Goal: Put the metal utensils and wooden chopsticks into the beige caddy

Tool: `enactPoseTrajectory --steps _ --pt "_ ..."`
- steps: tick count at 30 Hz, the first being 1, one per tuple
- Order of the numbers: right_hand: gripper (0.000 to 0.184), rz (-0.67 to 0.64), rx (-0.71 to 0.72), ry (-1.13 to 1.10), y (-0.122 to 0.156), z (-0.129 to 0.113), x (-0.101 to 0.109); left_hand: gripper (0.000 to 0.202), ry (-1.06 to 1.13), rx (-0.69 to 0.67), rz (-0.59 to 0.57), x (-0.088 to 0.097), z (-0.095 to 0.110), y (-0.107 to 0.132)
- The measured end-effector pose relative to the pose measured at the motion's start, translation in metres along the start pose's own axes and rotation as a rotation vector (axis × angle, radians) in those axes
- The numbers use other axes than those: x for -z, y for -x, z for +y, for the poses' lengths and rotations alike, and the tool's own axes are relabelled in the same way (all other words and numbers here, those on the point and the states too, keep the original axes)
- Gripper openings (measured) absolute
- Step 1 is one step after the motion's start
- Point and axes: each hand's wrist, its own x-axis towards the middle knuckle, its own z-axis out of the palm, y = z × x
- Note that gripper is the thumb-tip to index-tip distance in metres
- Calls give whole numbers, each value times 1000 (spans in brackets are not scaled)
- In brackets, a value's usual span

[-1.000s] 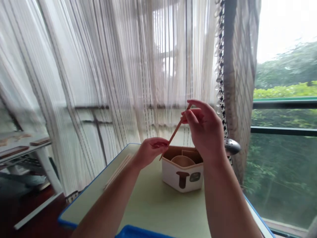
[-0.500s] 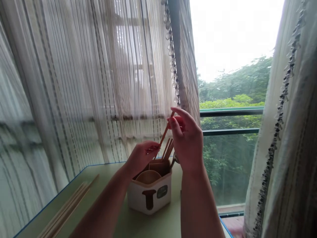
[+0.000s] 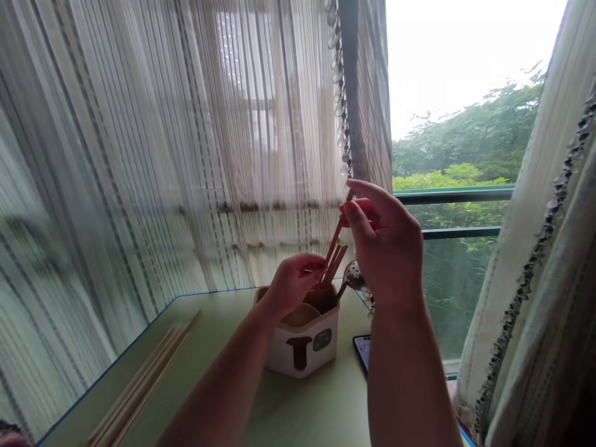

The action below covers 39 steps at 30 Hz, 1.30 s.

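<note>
My right hand (image 3: 384, 239) is closed on the upper end of a wooden chopstick (image 3: 334, 239), index finger along its tip. Lower down, my left hand (image 3: 298, 282) pinches the same chopstick, which slants over a white utensil holder (image 3: 302, 354) with a brown rim. More chopsticks (image 3: 333, 267) stand upright in the holder's back compartment. A slotted metal ladle (image 3: 354, 276) leans out of its right side, partly behind my right hand. The front compartment holds a pale rounded object (image 3: 302, 315), perhaps a divider.
A bundle of long chopsticks (image 3: 144, 379) lies on the pale green table (image 3: 195, 366) at the left. A phone (image 3: 361, 351) lies partly hidden by my right forearm. Curtains (image 3: 162, 155) hang behind the table, with a railing (image 3: 456, 195) outside the window.
The view has shifted, so the holder and both hands appear further right and higher. Both hands still grip the chopstick. The ladle and phone now show more.
</note>
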Motion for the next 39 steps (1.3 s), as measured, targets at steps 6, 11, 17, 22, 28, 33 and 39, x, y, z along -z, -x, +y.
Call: enactPoseTrajectory --steps 6,11,17,22,28,33,39 --pt "33 -1 9 -15 0 0 -3 19 46 0 7 2 -3 -1" --pt "33 0 25 -5 1 -2 -3 19 39 -38 34 5 -7 -3" --pt "31 -21 24 -6 2 5 -11 18 -3 -33 39 2 -14 -3" --pt "32 -22 9 4 2 12 -16 19 -11 -13 22 4 -19 -3" --pt "33 -11 -26 -24 0 19 -21 22 -3 -10 40 3 -27 -3" --pt "37 -25 -43 -34 -2 27 -19 20 -64 -24 89 -1 -30 -5" --pt "56 -74 -30 5 -3 38 -14 17 -137 7 120 -7 -29 -5"
